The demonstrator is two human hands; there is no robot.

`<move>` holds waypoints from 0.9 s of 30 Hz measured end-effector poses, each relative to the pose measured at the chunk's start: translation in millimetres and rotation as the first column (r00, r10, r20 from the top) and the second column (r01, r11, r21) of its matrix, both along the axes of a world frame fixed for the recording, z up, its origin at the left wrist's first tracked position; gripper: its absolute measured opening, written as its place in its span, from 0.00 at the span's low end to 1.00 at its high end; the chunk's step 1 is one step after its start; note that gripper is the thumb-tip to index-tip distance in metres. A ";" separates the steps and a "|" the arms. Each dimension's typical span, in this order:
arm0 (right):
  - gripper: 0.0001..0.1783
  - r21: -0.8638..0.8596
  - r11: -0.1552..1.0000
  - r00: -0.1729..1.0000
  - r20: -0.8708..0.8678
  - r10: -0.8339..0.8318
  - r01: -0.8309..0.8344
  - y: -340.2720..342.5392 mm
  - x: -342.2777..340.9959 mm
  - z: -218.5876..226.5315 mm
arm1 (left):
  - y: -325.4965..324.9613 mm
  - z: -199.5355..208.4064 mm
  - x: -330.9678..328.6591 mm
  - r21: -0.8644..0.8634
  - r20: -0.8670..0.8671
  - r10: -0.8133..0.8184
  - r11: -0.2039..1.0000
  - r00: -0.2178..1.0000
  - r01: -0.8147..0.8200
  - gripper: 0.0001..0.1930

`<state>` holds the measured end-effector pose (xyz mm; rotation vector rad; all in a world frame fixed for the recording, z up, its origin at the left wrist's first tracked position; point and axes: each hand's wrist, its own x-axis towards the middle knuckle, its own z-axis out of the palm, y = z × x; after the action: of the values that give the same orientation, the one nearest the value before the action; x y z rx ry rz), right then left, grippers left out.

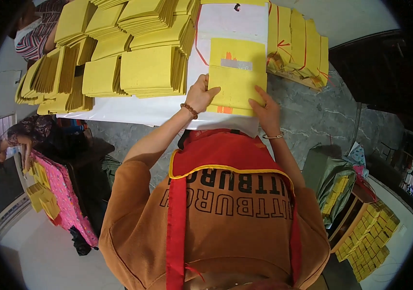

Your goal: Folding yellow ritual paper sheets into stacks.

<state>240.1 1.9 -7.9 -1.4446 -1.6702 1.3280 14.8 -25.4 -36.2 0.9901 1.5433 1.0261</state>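
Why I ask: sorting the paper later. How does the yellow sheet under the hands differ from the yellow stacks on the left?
The yellow sheet lies alone and flat on the white surface; the yellow stacks are thick, overlapping piles. The sheet bears a silver patch and orange marks; the stacks look plain. The left hand and right hand hold the sheet's edges; nobody touches the stacks. Both are the same yellow paper.

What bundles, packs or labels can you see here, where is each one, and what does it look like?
Tied bundle: table's right end, yellow sheets bound with red string.
Loose stacks: table's left, flat yellow rectangles, fanned.
Sheet under left hand and right hand: yellow, with a silver patch.
Crate: lower right, small yellow packs.
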 end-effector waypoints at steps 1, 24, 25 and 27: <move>0.24 0.017 0.999 0.999 -0.006 -0.033 0.033 0.4 0.4 -5.6 | 1.9 4.6 1.6 -0.007 0.038 0.015 1.000 0.999 -0.015 0.17; 0.27 0.638 0.731 0.807 0.551 -0.214 -0.242 -25.5 -5.3 6.9 | 8.4 23.6 40.6 0.124 -0.950 -0.101 0.746 0.296 0.654 0.27; 0.30 0.626 0.670 0.773 0.623 -0.123 -0.398 -29.7 -2.0 -5.2 | 9.0 22.8 41.1 0.140 -0.949 -0.088 0.743 0.303 0.655 0.27; 0.33 0.597 0.590 0.720 0.693 -0.038 -0.544 -32.1 2.4 -21.5 | 9.8 21.9 40.5 0.156 -0.947 -0.076 0.740 0.312 0.655 0.27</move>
<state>242.5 -30.2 -29.3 -1.1312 -2.5603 0.0038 55.3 -15.7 -14.3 2.5472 1.6672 0.4865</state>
